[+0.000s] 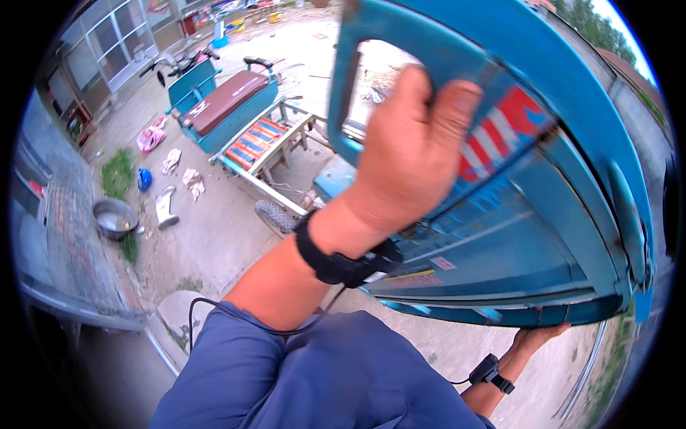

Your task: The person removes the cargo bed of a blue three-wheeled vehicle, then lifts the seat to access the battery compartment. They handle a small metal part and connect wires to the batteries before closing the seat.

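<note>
The blue panel (493, 247), a large metal piece, fills the right half of the view, tilted up steeply in front of the person, both hands on it. The left hand (407, 161) grips it near the top, beside the opening: the thumb lies against the panel's face, pointing up, and the fingers bend in at the opening's edge, closed around the metal, their tips out of sight. The right hand (534, 337) is at the lower edge, touching it from beneath; one finger stretches along that edge, but how far the others are bent cannot be told, as the metal covers them.

A red and white sticker (506, 129) is on the panel, just right of the left hand. Each wrist wears a black strap.

Past the panel, to the left, stands the tricycle (266, 175), its bare frame showing, with a brown seat (227, 102), a striped board (255, 143) behind the seat and a wheel (274, 214) near the left forearm. Farther left on the ground are a pink cloth (150, 138), two pale cloths, a blue object (144, 179), a white boot (166, 207) and a metal basin (114, 218) by the wall.
</note>
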`<action>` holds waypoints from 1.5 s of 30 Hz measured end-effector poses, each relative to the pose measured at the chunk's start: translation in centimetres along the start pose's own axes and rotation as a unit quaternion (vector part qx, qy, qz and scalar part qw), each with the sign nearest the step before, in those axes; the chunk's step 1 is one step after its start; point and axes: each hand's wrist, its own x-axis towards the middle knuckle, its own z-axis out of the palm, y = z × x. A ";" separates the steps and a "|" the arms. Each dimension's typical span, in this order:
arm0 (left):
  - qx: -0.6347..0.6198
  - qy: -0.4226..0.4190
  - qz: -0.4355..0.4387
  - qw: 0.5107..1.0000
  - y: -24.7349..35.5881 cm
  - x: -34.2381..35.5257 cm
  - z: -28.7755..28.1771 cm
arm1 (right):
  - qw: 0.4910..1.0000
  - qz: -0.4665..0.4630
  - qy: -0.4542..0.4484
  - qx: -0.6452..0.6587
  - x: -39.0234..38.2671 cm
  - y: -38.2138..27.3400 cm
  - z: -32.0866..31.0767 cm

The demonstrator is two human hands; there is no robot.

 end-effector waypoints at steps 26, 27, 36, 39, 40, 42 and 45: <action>0.042 -0.040 0.160 0.985 -3.4 -11.5 0.3 | 0.995 -0.011 0.042 -0.089 0.5 2.8 -1.4; 0.032 -0.061 0.160 0.985 -4.0 -12.6 -0.8 | 0.995 -0.012 0.038 -0.095 0.8 2.9 -1.9; 0.184 -0.256 -0.146 0.938 -12.5 -23.7 -18.8 | 0.988 0.021 0.080 -0.131 0.0 3.4 -2.3; 0.247 -0.310 -0.329 0.857 -14.8 -27.9 -28.0 | 0.970 0.071 0.118 -0.201 -2.3 5.6 -1.5; 0.268 -0.326 -0.333 0.843 -14.8 -28.2 -30.1 | 0.960 0.087 0.158 -0.214 -2.8 5.1 -2.7; 0.303 -0.346 -0.381 0.802 -15.4 -30.9 -35.3 | 0.922 0.137 0.230 -0.280 -3.8 7.8 -5.6; 0.320 -0.370 -0.469 0.735 -14.8 -32.1 -41.5 | 0.881 0.286 0.185 -0.328 -7.6 13.3 -10.0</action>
